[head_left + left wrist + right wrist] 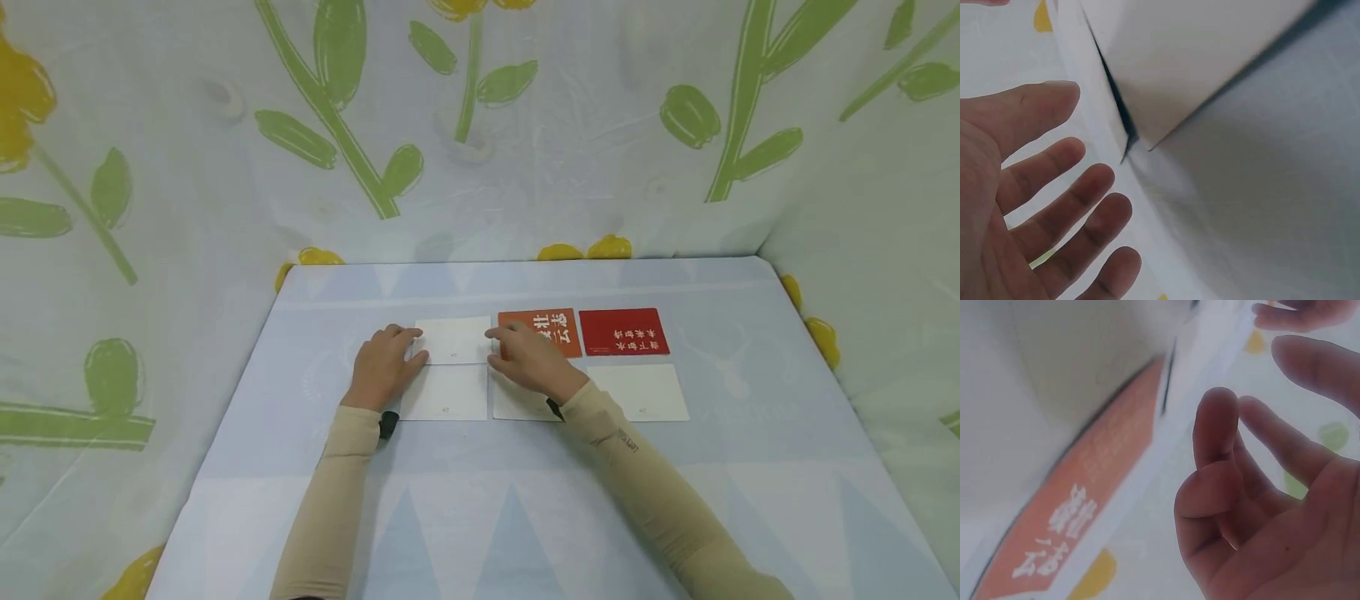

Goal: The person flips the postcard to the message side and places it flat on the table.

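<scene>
A blank-looking white card lies at the upper left of two rows of cards. My left hand is at its left edge, with fingers extended and spread in the left wrist view. At its right edge is my right hand, above the orange card and covering part of it. That hand's fingers are loosely bent, with nothing seen between them. White lettering marks the orange card and the red card beside it. Whether either hand touches the white card is hard to tell.
The lower row has a left white card, a middle white card partly under my right hand, and a right white card. All lie on a pale blue patterned tabletop. Flower-printed curtains surround the back and sides.
</scene>
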Available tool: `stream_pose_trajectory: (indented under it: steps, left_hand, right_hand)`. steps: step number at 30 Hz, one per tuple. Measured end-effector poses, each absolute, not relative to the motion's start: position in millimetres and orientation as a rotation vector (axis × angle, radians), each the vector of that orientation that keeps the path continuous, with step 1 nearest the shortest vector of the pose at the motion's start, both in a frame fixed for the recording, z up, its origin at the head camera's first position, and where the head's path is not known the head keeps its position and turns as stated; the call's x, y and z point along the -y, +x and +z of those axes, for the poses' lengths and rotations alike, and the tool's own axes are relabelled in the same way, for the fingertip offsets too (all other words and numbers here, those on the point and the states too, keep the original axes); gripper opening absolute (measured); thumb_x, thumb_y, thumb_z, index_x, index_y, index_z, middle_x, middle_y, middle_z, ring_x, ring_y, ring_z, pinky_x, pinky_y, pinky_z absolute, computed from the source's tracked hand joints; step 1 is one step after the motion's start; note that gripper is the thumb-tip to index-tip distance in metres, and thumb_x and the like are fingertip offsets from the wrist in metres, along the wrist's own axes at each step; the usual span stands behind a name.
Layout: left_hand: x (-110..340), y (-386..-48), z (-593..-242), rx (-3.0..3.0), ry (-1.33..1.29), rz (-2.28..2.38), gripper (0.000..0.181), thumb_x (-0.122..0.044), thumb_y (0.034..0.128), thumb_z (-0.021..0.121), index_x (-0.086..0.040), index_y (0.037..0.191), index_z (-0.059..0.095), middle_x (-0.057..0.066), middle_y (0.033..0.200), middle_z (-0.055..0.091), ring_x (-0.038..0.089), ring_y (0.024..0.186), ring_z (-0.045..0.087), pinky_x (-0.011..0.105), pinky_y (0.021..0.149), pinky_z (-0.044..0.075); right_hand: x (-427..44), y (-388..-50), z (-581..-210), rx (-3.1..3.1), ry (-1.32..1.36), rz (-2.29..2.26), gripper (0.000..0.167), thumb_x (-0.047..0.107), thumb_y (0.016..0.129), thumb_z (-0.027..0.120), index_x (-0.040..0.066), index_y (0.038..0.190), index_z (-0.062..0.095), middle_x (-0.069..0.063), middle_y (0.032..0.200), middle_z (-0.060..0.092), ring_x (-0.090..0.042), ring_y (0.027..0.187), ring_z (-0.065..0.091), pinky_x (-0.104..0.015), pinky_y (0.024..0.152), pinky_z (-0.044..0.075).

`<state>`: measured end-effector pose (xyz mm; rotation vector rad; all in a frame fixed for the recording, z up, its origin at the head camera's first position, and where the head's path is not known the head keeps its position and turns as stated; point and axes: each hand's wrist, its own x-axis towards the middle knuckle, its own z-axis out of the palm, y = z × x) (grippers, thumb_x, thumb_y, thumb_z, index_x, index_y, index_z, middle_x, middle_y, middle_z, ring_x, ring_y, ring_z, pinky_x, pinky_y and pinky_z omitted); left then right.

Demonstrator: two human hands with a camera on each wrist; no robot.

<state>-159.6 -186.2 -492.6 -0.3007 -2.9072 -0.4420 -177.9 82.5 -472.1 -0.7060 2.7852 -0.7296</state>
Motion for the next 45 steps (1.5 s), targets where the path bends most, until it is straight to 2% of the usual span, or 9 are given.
stream_pose_trajectory:
  steps: [3, 6, 9, 11, 16, 22, 28, 37, 45]
  left_hand:
    - [185.9, -158.5, -490.4, 2.879, -0.317, -0.442, 0.040, -0.027, 0.0899, 0.079, -0.008, 0.124, 0.072, 0.019, 0.117, 0.069, 0.038, 0.099, 0.065, 0.051, 0.077, 0.054]
    - [183.8, -157.9, -488.5, 2.853, -0.339, -0.435, 0.041, -0.028, 0.0895, 0.079, -0.008, 0.124, 0.071, 0.018, 0.116, 0.069, 0.037, 0.098, 0.065, 0.050, 0.076, 0.054]
    - [180.5, -157.3, -486.2, 2.814, -0.377, -0.428, 0.042, -0.028, 0.0887, 0.080, -0.007, 0.124, 0.071, 0.019, 0.115, 0.069, 0.038, 0.097, 0.065, 0.050, 0.075, 0.054]
    - [178.5, -156.9, -485.1, 2.793, -0.394, -0.428, 0.043, -0.028, 0.0882, 0.081, -0.007, 0.124, 0.071, 0.019, 0.114, 0.069, 0.039, 0.097, 0.065, 0.050, 0.075, 0.054]
    - [174.0, -156.7, -483.7, 2.785, -0.390, -0.437, 0.045, -0.030, 0.0885, 0.080, -0.008, 0.126, 0.070, 0.018, 0.114, 0.069, 0.038, 0.098, 0.064, 0.050, 0.075, 0.053]
    - [166.4, -157.6, -481.8, 2.802, -0.397, -0.439, 0.049, -0.033, 0.0891, 0.079, -0.008, 0.129, 0.068, 0.018, 0.116, 0.068, 0.038, 0.100, 0.063, 0.050, 0.078, 0.053]
    - [156.6, -159.3, -482.3, 2.810, -0.422, -0.435, 0.051, -0.035, 0.0882, 0.080, -0.008, 0.130, 0.067, 0.017, 0.118, 0.068, 0.037, 0.101, 0.063, 0.049, 0.078, 0.054]
    - [139.1, -163.8, -487.3, 2.870, -0.412, -0.480, 0.055, -0.038, 0.0896, 0.078, -0.008, 0.134, 0.065, 0.016, 0.121, 0.067, 0.036, 0.105, 0.063, 0.048, 0.085, 0.053]
    - [118.8, -167.0, -491.6, 2.851, -0.544, -0.435, 0.055, -0.039, 0.0897, 0.078, -0.009, 0.134, 0.064, 0.014, 0.122, 0.067, 0.035, 0.108, 0.062, 0.047, 0.084, 0.053]
  right_hand:
    - [-90.1, -172.2, -463.4, -2.808, -0.750, -0.773, 0.049, 0.025, 0.097, 0.068, 0.013, 0.143, 0.056, -0.012, 0.138, 0.055, -0.020, 0.088, 0.062, -0.034, 0.075, 0.056]
    - [-98.3, -168.3, -456.7, -2.825, -0.763, -0.814, 0.054, 0.026, 0.098, 0.068, 0.013, 0.148, 0.050, -0.011, 0.142, 0.053, -0.021, 0.093, 0.064, -0.036, 0.074, 0.056]
    - [-107.6, -165.8, -451.4, -2.845, -0.753, -0.869, 0.058, 0.026, 0.097, 0.069, 0.013, 0.149, 0.047, -0.008, 0.145, 0.053, -0.023, 0.114, 0.060, -0.040, 0.087, 0.055]
    - [-115.0, -164.4, -448.1, -2.858, -0.743, -0.903, 0.059, 0.025, 0.096, 0.071, 0.013, 0.149, 0.048, -0.007, 0.142, 0.055, -0.025, 0.121, 0.056, -0.043, 0.090, 0.055]
    - [-136.6, -164.3, -441.5, -2.898, -0.727, -0.928, 0.062, 0.023, 0.094, 0.073, 0.013, 0.149, 0.048, -0.009, 0.137, 0.057, -0.026, 0.119, 0.054, -0.045, 0.089, 0.056]
    - [-161.7, -170.0, -438.3, -2.951, -0.652, -0.888, 0.066, 0.024, 0.092, 0.076, 0.014, 0.150, 0.046, -0.011, 0.142, 0.053, -0.030, 0.127, 0.050, -0.051, 0.097, 0.051]
    - [-180.3, -171.1, -440.0, -2.944, -0.571, -0.911, 0.068, 0.021, 0.091, 0.076, 0.013, 0.151, 0.045, -0.013, 0.145, 0.050, -0.033, 0.132, 0.045, -0.055, 0.098, 0.050]
    - [-200.6, -167.6, -446.6, -2.939, -0.559, -0.925, 0.068, 0.019, 0.092, 0.075, 0.010, 0.152, 0.043, -0.015, 0.148, 0.048, -0.035, 0.134, 0.043, -0.057, 0.102, 0.046]
    - [-212.6, -163.7, -449.3, -2.953, -0.533, -0.870, 0.067, 0.019, 0.093, 0.074, 0.009, 0.152, 0.043, -0.017, 0.148, 0.047, -0.037, 0.134, 0.042, -0.058, 0.103, 0.045]
